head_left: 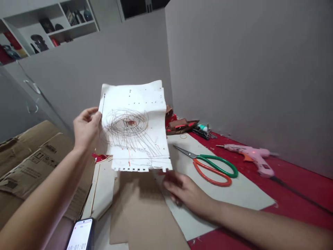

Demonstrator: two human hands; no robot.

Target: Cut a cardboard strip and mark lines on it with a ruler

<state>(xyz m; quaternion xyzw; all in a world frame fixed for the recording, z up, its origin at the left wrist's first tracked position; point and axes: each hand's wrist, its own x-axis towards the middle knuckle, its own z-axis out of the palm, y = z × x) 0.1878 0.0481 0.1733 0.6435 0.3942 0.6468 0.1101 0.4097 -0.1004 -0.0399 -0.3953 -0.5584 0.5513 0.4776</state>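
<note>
My left hand (87,126) pinches the left edge of a white sheet of paper (153,139), holding it up and tilted toward me. Scribbled loops with a small reddish mark in the middle cover the sheet, and its bottom edge has torn binding holes. Just under the lower right corner is my right hand (184,191), fingers curled; whether they grip that corner is hidden. Below the sheet lies a piece of brown cardboard (145,218). Scissors (205,165) with one green and one orange handle rest to the right on a pale board (234,198).
A pink glue gun (256,156) with its cord lies on the red tabletop (293,180) by the wall. Cardboard boxes (52,166) stand at left, a phone (80,234) showing a timer in front. A brown pouch (182,126) and small items sit behind the scissors.
</note>
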